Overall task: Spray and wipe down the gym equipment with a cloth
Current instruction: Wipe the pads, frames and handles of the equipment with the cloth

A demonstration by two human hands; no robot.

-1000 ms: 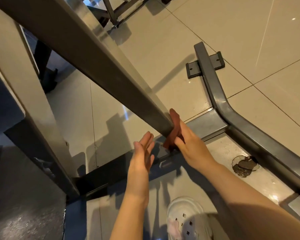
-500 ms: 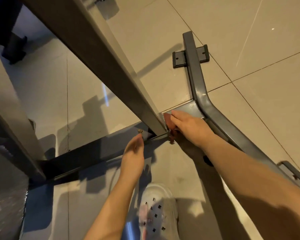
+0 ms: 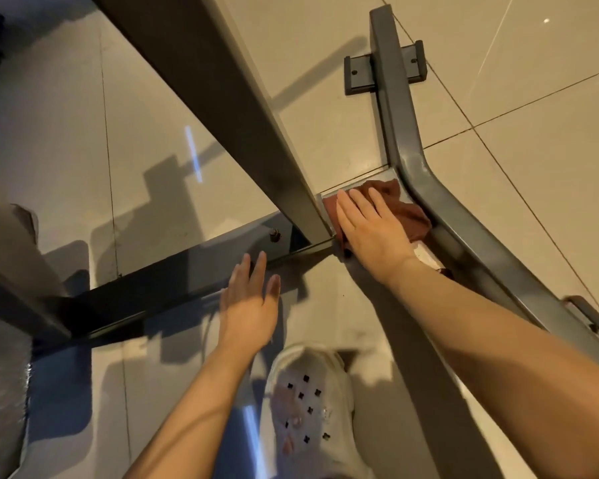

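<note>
A dark red cloth (image 3: 407,210) lies on the flat metal base plate where the slanted grey upright (image 3: 222,98) meets the floor frame. My right hand (image 3: 370,226) presses flat on the cloth with straight fingers, right beside the foot of the upright. The bent grey floor rail (image 3: 440,202) runs just right of the cloth. My left hand (image 3: 251,302) hovers with fingers straight and holds nothing, close to the dark crossbar (image 3: 173,288). No spray bottle is in view.
A bolt (image 3: 274,234) sticks up from the crossbar near the upright's foot. A mounting bracket (image 3: 357,74) anchors the rail to the tiled floor at the top. My white perforated shoe (image 3: 308,409) stands below the hands. Another frame post (image 3: 11,271) rises at the left.
My right hand slid the cloth down the slanted upright to its foot and now presses it flat on the base plate. The left hand stayed empty near the crossbar. The view tilted downward.
</note>
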